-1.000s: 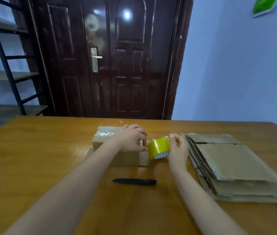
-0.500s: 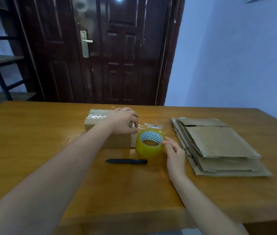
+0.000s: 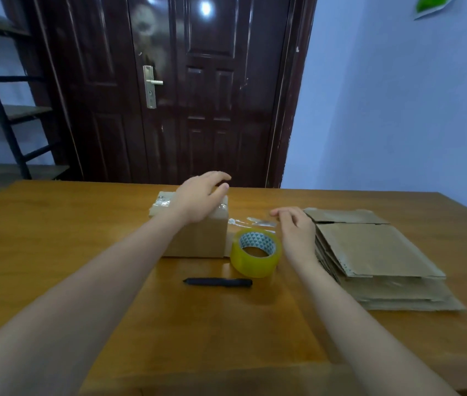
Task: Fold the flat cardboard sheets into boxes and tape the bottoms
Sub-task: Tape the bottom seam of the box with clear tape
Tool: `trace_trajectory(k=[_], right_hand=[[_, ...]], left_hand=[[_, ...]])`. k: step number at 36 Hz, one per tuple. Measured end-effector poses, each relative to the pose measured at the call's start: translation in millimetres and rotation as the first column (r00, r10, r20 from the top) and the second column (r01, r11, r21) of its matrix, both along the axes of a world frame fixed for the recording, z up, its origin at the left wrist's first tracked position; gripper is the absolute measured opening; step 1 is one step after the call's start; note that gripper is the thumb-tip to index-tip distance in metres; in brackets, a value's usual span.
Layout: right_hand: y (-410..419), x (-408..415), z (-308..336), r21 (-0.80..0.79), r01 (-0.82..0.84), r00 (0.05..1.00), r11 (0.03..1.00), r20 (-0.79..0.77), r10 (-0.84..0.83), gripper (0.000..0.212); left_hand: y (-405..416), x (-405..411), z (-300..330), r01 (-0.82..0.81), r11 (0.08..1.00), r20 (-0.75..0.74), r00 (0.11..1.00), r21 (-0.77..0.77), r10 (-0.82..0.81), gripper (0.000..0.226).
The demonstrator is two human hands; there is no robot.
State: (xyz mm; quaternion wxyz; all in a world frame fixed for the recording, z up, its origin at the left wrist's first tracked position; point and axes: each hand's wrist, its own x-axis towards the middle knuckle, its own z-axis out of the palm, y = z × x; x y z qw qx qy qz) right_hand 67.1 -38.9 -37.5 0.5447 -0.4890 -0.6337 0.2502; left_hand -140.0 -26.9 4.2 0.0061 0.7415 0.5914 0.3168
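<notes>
A folded cardboard box stands on the wooden table, clear tape shining on its top. My left hand lies over the box's top right part, fingers loosely extended, holding nothing. A yellow tape roll lies flat just right of the box. A strip of clear tape runs from the box's right edge along the table behind the roll. My right hand hovers open beside the roll, fingers reaching toward that strip. A stack of flat cardboard sheets lies at the right.
A black pen-like tool lies in front of the roll and box. A dark wooden door stands behind the table, with a metal shelf rack at the left. The table's near edge is close to me.
My right hand set the tape roll flat on the table, let it go and moved up beside it. My left hand opened and shifted farther over the box top.
</notes>
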Motion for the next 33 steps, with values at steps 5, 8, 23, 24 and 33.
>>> trace_trajectory(k=[5, 8, 23, 24, 33], right_hand=[[11.5, -33.2, 33.1, 0.036, -0.162, 0.980, 0.986, 0.123, 0.157, 0.025], [20.1, -61.1, 40.3, -0.065, -0.258, 0.950, 0.964, 0.163, 0.265, 0.038], [46.0, -117.2, 4.9, -0.544, -0.370, 0.929, 0.753, -0.227, 0.292, 0.099], [47.0, -117.7, 4.6, -0.558, -0.393, 0.918, 0.731, -0.277, 0.283, 0.099], [49.8, -115.8, 9.0, -0.639, -0.439, 0.895, 0.632, -0.371, 0.246, 0.095]], left_hand=[[-3.4, -19.7, 17.0, -0.278, 0.957, 0.072, 0.959, 0.082, 0.273, 0.040], [-4.9, -34.1, 14.6, -0.445, 0.895, 0.057, 0.895, 0.037, 0.443, 0.043], [-4.6, -74.9, -39.3, -0.042, 0.828, 0.686, 0.538, -0.559, 0.490, 0.061], [-4.0, -76.4, -39.3, -0.001, 0.826, 0.712, 0.506, -0.563, 0.486, 0.061], [-4.7, -78.7, -40.2, 0.129, 0.802, 0.778, 0.371, -0.583, 0.506, 0.041]])
